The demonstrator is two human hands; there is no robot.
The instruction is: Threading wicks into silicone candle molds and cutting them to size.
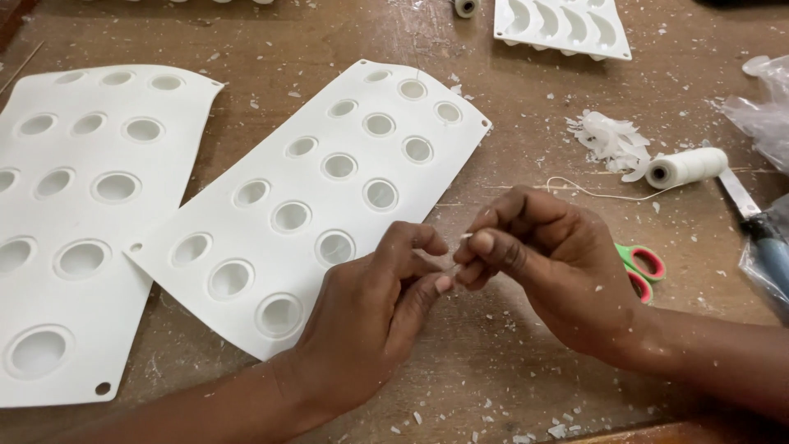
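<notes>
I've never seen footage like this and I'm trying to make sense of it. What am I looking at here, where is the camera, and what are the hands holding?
There is no machine here: these are a person's two bare hands, filmed by one camera worn on the head and looking down at a worn wooden table.

The left hand and the right hand meet in the middle, fingertips pinched together on a short piece of thin white thread; it is too fine to see more.

On the table lie two white flexible moulds with rows of round cavities: one at the far left, one slanted under the left hand. A third mould sits at the top. To the right are a spool of white thread, a pile of white flakes, green-and-pink scissors partly behind the right hand, and clear plastic bags.
</notes>
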